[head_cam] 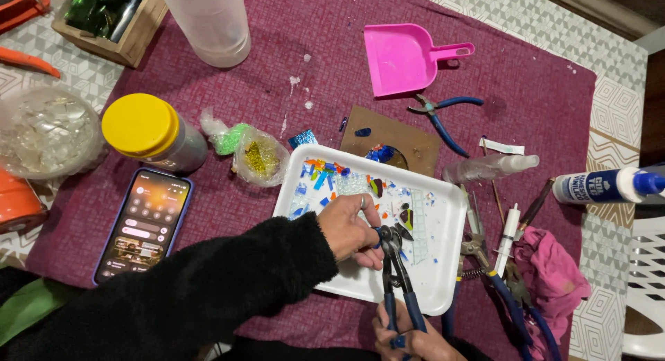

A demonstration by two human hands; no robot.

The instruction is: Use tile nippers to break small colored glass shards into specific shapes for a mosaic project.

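Over a white tray point(443, 292) of coloured glass bits, the left hand point(350, 229) has its fingers pinched on a small glass piece point(382, 231) at the jaws of blue-handled nippers point(398, 281); the right hand point(409, 340) grips the handles; the glass looks brittle and sharp, best held by its flat faces

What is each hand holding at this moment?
Left hand: pinches a small dark piece at the jaws of the nippers.
Right hand: closed around the nippers' blue handles.
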